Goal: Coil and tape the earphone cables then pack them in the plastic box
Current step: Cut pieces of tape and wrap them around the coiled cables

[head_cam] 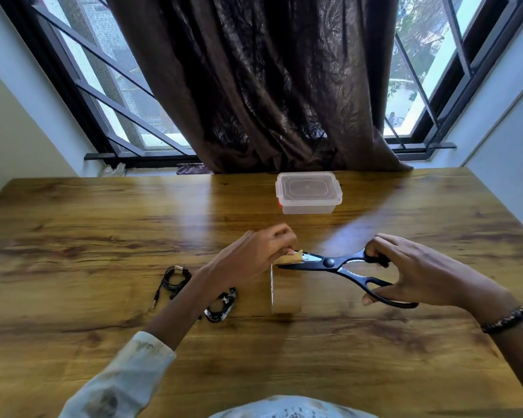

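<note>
Earphone cables lie in two black coils on the wooden counter [103,224], to the left of the person's left forearm. The far-left coil [173,277] has a small band of tan tape around its top and a plug trailing toward the near edge. The second coil [221,306] sits just right of it and nearer, partly hidden behind the forearm.

At the centre of the counter, the left hand [260,251] has its fingertips curled together, pinching the free end of a strip of tan tape [287,260] pulled up from a tape roll [286,292] that stands on the counter below it. The right hand [411,276] grips the black handles of a pair of scissors [329,262], thumb through the far loop and fingers through the near one. The blades are parted and sit around the tape strip, just right of the left fingertips. A dark beaded bracelet [504,319] circles the right wrist.

Farther back, a clear plastic box [308,193] with its lid on stands well apart from the hands, in front of a brown curtain [269,86].
</note>
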`<state>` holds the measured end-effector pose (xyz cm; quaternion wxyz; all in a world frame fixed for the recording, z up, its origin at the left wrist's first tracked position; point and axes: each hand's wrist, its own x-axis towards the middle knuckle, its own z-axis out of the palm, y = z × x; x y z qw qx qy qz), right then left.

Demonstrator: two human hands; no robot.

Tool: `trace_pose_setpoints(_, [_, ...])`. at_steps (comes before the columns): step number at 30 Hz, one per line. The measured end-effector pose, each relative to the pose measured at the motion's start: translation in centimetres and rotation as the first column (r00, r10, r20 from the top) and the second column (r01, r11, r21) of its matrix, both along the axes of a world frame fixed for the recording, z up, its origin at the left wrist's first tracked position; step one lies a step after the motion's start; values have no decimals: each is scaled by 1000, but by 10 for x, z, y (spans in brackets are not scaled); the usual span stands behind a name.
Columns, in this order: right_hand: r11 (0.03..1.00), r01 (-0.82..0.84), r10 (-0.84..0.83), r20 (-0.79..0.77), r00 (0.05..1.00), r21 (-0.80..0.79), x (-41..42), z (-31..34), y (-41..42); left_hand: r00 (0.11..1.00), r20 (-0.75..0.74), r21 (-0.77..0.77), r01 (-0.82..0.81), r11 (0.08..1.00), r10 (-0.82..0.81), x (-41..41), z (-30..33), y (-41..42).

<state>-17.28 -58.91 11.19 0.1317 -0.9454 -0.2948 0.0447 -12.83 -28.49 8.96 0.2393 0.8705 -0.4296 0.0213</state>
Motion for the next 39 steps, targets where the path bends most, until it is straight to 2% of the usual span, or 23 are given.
trace_pose_setpoints(5, [1000, 1, -2, 57, 998, 8, 0, -3, 1, 1000, -2, -3, -10, 1000, 10, -1, 0, 0])
trace_pose_setpoints(28, [998, 25, -19, 108, 994, -57, 5, 1, 6, 1000, -6, -18, -9, 1000, 9, 2, -4, 0])
trace_pose_setpoints(39, [997, 48, -35, 193, 981, -64, 4, 7, 12, 1000, 16, -35, -21, 999, 21, 4, -9, 0])
